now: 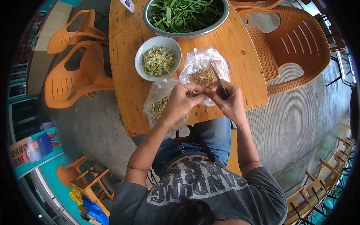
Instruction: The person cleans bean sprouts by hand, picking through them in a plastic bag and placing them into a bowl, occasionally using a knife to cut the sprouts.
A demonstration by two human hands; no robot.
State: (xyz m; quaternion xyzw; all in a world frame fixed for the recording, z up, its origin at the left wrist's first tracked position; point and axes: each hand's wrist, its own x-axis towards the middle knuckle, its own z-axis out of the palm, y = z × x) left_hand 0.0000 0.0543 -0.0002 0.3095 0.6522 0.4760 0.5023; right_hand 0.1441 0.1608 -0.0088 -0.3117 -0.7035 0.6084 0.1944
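My right hand (229, 102) is closed round a knife (216, 75), its blade pointing up and away from me. The fingertips of my left hand (182, 103) meet those of the right, and thin bean sprouts (192, 93) show at its pinched fingers. Under and beside the left hand lies a clear plastic bag of bean sprouts (159, 107). Just beyond the hands, another clear plastic bag (197, 56) holds brownish sprout scraps (203, 77). A white bowl (138, 62) with pale bean sprouts (158, 62) stands farther to the left.
A large metal basin (187, 35) of green leafy vegetables (180, 15) sits at the far side of the wooden table (127, 93). A number sign (128, 5) stands near it. Orange plastic chairs flank the table, one on the right (300, 41), others left (80, 73).
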